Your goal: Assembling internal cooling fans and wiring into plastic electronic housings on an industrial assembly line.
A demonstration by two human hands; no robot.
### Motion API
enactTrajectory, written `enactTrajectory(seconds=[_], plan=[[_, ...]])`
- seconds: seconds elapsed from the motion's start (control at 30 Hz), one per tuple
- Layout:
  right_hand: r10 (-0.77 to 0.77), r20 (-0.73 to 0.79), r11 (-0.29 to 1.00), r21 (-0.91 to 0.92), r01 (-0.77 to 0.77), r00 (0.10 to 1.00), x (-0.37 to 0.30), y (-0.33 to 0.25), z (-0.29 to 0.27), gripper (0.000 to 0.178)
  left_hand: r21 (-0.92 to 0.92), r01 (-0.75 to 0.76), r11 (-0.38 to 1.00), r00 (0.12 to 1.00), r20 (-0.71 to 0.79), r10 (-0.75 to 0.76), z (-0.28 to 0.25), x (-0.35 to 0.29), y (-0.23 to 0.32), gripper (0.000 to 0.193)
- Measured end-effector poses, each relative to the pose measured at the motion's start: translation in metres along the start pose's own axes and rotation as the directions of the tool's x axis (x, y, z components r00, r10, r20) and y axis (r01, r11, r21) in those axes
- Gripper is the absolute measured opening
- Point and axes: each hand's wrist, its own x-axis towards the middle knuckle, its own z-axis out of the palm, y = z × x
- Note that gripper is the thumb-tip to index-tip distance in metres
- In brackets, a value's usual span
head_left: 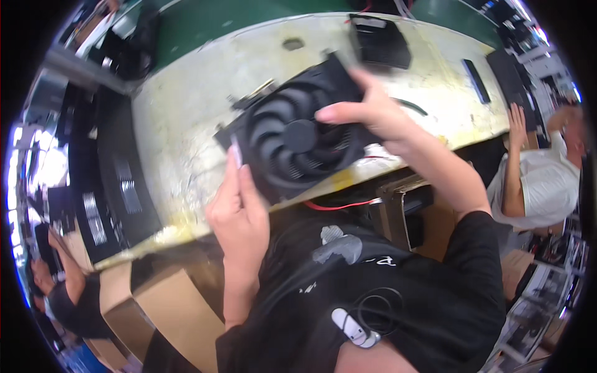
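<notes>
We hold a black cooling fan unit (298,133) in both hands, lifted just above the near edge of the worn pale worktable (205,93). Our left hand (239,214) grips its lower left corner, fingers closed along the edge with the tips pressed to the frame. Our right hand (367,112) clasps the right side, thumb laid across the front near the blades and the other fingers curled behind, out of sight. The fan's round face with 1 hub points up toward us, and the unit's long axis runs diagonally, from lower left to upper right.

As for containers, cardboard boxes (168,311) stand below the table at lower left; we cannot tell what is in them. A second dark, flat unit (379,40) lies on the far part of the table, well apart from the fan. A red wire (339,205) runs under the table edge. At the right, another person in a white shirt (541,183) raises a hand.
</notes>
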Motion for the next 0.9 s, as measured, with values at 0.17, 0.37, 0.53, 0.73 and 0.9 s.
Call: enactTrajectory(seconds=[0.17, 0.37, 0.53, 0.73, 0.9], plan=[[0.208, -0.003, 0.958, 0.203, -0.203, 0.978, 0.014, 0.023, 0.026, 0.083, -0.018, 0.186, 0.982, 0.982, 0.011, -0.186, 0.013, 0.012, -0.031, 0.034], [-0.004, 0.118, 0.688, -0.720, 0.088, 0.993, 0.012, -0.004, -0.029, 0.071, 0.070, 0.198, 0.978, 0.975, 0.086, -0.204, 0.001, 0.018, -0.023, 0.032], [-0.625, 0.191, -0.088, -0.981, 0.175, 0.757, 0.055, -0.003, -0.154, 0.025, 0.079, 0.239, 0.968, 0.950, 0.186, -0.250, -0.006, 0.029, -0.014, 0.032], [-0.435, 0.250, 0.159, -0.924, 0.347, 0.865, 0.069, -0.002, -0.160, 0.017, 0.061, 0.448, 0.892, 0.829, 0.344, -0.440, -0.031, 0.039, -0.005, 0.032], [-0.437, 0.331, 0.132, -0.896, 0.424, 0.836, 0.078, -0.004, -0.165, 0.016, -0.105, 0.527, 0.843, 0.795, 0.410, -0.446, -0.049, 0.036, -0.023, 0.031]])
